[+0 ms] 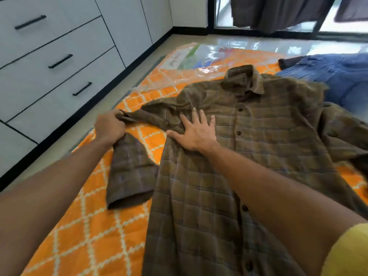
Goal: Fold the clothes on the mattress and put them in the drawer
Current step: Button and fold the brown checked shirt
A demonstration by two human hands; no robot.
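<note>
A brown checked button-up shirt point(249, 136) lies front up on the orange patterned mattress point(83, 232), collar pointing away from me. My left hand point(109, 126) grips the shirt's left sleeve at its bend, so the cuff end point(129, 176) hangs back toward me. My right hand point(196, 130) presses flat with spread fingers on the chest near the sleeve seam. The shirt's other sleeve point(344, 134) lies bunched at the right. White drawers with black handles point(59, 61) stand shut along the wall at the left.
Blue denim clothing point(334, 72) and a dark garment point(286, 61) lie on the mattress at the far right. Clear plastic wrap point(199, 56) covers the mattress's far end. A strip of tiled floor point(79, 120) separates mattress and drawers. Dark clothes point(278, 12) hang by the glass door.
</note>
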